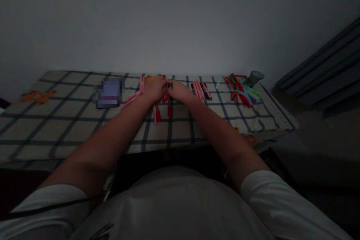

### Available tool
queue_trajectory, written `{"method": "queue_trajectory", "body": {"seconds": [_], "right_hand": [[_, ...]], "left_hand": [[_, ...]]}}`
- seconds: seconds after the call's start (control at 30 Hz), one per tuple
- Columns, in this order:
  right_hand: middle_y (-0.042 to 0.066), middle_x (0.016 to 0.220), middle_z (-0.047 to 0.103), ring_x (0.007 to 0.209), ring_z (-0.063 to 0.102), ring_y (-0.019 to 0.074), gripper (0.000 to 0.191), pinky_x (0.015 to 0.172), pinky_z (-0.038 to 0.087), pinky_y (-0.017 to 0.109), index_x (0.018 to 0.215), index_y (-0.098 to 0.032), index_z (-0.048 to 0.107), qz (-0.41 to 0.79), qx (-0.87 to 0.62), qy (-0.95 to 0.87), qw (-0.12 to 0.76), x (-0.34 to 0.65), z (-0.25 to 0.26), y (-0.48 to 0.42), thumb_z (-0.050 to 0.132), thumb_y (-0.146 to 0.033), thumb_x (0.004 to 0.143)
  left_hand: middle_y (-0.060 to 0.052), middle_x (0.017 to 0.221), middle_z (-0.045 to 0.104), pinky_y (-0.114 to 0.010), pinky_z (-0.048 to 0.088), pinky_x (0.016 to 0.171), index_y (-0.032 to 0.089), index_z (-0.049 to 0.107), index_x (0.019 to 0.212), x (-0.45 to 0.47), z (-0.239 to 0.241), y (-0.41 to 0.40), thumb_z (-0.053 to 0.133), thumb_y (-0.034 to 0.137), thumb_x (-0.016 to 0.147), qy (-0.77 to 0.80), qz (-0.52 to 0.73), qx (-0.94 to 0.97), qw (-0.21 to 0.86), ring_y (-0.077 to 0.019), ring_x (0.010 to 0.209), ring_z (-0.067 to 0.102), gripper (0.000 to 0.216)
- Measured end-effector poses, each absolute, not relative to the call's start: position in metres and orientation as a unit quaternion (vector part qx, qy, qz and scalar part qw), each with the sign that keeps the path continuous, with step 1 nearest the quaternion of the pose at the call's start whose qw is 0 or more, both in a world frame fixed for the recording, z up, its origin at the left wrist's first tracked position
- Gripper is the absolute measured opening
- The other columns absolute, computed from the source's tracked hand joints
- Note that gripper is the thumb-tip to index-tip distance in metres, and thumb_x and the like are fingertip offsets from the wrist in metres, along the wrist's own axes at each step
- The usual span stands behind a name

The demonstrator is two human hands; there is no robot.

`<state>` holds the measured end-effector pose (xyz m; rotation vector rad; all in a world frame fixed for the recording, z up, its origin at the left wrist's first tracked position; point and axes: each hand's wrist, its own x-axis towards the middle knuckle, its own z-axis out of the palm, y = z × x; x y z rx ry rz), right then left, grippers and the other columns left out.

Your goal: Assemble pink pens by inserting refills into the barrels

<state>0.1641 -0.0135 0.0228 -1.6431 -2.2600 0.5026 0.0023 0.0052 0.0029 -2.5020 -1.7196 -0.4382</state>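
Observation:
My left hand (155, 88) and my right hand (180, 90) meet over the middle of the cloth-covered table, with fingertips close together. Both have their fingers bent in a pinch, and a small dark thing shows between them, too dim to name. Under and around my left hand lie slim pink pen-like sticks (131, 99). Just below the fingers is a red pen-like piece (170, 111), and beside it another pink stick (155, 115). To the right of my right hand rests a row of pink and black pen-like sticks (199, 90).
A checked cloth (75, 127) covers the table, which stands against a pale wall. At left lies a pixelated flat device (110, 93). A heap of red, green and blue strips (242, 93) lies at right, touching or near a grey cup (255, 78). Light is dim.

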Motion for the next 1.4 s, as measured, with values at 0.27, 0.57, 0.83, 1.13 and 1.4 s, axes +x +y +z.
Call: {"method": "queue_trajectory", "body": {"seconds": [0.27,0.57,0.83,1.13,1.4], "right_hand": [[0.025,0.156,0.076,0.147,0.074,0.041,0.048,0.122,0.058,0.049,0.152,-0.008,0.074,0.186,-0.548,-0.801,0.154,0.159,0.008,0.003,0.053,-0.028,0.114],[0.024,0.149,0.08,0.141,0.076,0.0411,0.05,0.118,0.059,0.052,0.148,-0.009,0.075,0.158,-0.572,-0.779,0.2,0.158,-0.012,0.007,0.053,-0.04,0.115],[0.024,0.151,0.078,0.139,0.077,0.0384,0.051,0.117,0.059,0.049,0.156,-0.007,0.07,0.194,-0.565,-0.777,0.199,0.17,-0.008,0.01,0.059,-0.036,0.116],[0.019,0.14,0.082,0.125,0.079,0.0314,0.047,0.107,0.058,0.04,0.154,-0.008,0.072,0.216,-0.533,-0.79,0.213,0.177,-0.013,0.016,0.062,-0.023,0.11],[0.016,0.134,0.083,0.122,0.077,0.0289,0.039,0.109,0.054,0.038,0.139,-0.011,0.08,0.2,-0.479,-0.826,0.219,0.183,-0.021,0.027,0.056,-0.017,0.108]], "left_hand": [[-0.013,0.151,0.081,-0.044,0.058,0.112,0.023,0.083,0.147,-0.004,0.008,0.024,0.051,0.031,0.112,-0.54,-0.087,-0.836,0.04,-0.034,0.143,0.073,0.049],[-0.018,0.146,0.082,-0.046,0.057,0.112,0.016,0.084,0.143,-0.003,-0.001,0.025,0.052,0.033,0.112,-0.545,-0.136,-0.826,0.038,-0.0366,0.139,0.075,0.048],[-0.017,0.146,0.082,-0.048,0.056,0.119,0.019,0.083,0.148,-0.015,-0.013,0.031,0.056,0.03,0.11,-0.513,-0.173,-0.84,0.021,-0.0351,0.141,0.075,0.048],[-0.017,0.138,0.084,-0.045,0.057,0.114,0.016,0.082,0.146,-0.023,-0.024,0.041,0.059,0.029,0.103,-0.492,-0.196,-0.848,-0.003,-0.034,0.13,0.077,0.051],[-0.019,0.14,0.08,-0.048,0.056,0.117,0.015,0.082,0.143,-0.024,-0.029,0.041,0.06,0.039,0.105,-0.482,-0.23,-0.846,-0.009,-0.0347,0.132,0.074,0.049]]}}
